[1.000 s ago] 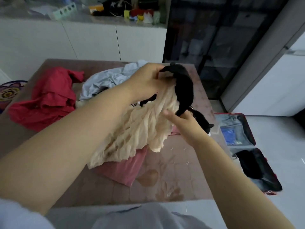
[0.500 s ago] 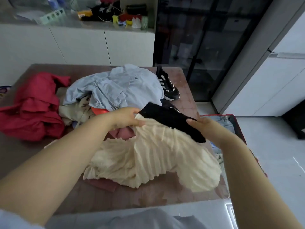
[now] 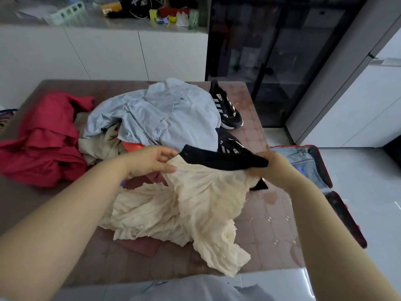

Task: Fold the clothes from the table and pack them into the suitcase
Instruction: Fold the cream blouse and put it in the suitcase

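I hold the cream pleated skirt (image 3: 195, 205) taut by its black waistband (image 3: 225, 160), left hand (image 3: 156, 161) and right hand (image 3: 274, 168) each pinching an end, apparently to square it for folding. Its hem pools on the worktop (image 3: 271, 216), and the suitcase (image 3: 324, 168) lies open just beyond the right edge.

Soft, even light fills the room, with only faint shadows on the tabletop (image 3: 271, 224) and a pale sheen on the glossy floor (image 3: 358, 170) at right. Wide-angle distortion bows straight lines toward the frame's edges.

white cabinets (image 3: 104, 55), dark glass doors (image 3: 271, 51), pale floor (image 3: 360, 170)
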Demonstrator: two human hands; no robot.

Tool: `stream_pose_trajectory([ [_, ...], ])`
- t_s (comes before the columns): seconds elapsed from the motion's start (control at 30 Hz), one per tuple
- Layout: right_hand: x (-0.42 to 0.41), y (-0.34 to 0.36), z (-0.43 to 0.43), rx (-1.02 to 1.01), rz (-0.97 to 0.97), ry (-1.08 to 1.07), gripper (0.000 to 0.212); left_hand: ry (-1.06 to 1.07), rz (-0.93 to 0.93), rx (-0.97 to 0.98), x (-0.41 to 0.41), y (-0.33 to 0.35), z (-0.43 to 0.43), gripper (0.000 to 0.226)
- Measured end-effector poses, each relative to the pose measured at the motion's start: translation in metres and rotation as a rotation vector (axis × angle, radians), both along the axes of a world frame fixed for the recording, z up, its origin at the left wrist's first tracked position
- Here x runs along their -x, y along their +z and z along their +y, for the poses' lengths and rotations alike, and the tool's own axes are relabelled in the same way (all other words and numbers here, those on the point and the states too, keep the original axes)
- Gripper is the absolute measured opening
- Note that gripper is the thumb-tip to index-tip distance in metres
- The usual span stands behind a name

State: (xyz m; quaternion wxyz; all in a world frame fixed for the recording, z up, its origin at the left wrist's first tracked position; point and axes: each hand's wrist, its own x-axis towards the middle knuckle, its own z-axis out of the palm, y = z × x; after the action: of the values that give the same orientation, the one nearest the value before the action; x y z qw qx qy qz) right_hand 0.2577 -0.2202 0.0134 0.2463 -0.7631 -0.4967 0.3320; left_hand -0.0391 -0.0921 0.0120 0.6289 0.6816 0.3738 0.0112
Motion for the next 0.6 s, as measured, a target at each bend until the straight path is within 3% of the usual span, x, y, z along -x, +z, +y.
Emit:
stream_pose_trajectory([
  [0.07,0.001,-0.010,0.002,-0.163,-0.110,-0.118,0.007,-0.185,0.061,-0.132,-0.014,-0.001,-0.013,0.032],
  [0.13,0.001,-0.016,-0.002,-0.119,-0.203,-0.066,0.017,-0.402,0.135,-0.277,-0.029,0.000,-0.027,0.023],
  [0.2,-0.001,-0.027,-0.010,-0.002,-0.274,0.012,0.026,-0.526,0.227,-0.385,-0.042,-0.003,-0.036,0.039],
  [0.33,-0.004,-0.047,-0.031,0.078,-0.252,-0.090,0.043,-0.772,0.235,-0.550,-0.068,-0.025,-0.062,0.065],
  [0.43,0.006,-0.058,-0.042,-0.003,-0.161,-0.183,0.032,-0.959,0.287,-0.555,-0.089,-0.039,-0.087,0.068],
  [0.5,0.019,-0.064,-0.047,-0.019,-0.084,-0.217,0.019,-1.003,0.297,-0.439,-0.098,-0.043,-0.092,0.062],
  [0.6,0.035,-0.073,-0.052,-0.017,-0.035,-0.173,0.044,-0.911,0.256,-0.241,-0.109,-0.033,-0.081,0.055],
])
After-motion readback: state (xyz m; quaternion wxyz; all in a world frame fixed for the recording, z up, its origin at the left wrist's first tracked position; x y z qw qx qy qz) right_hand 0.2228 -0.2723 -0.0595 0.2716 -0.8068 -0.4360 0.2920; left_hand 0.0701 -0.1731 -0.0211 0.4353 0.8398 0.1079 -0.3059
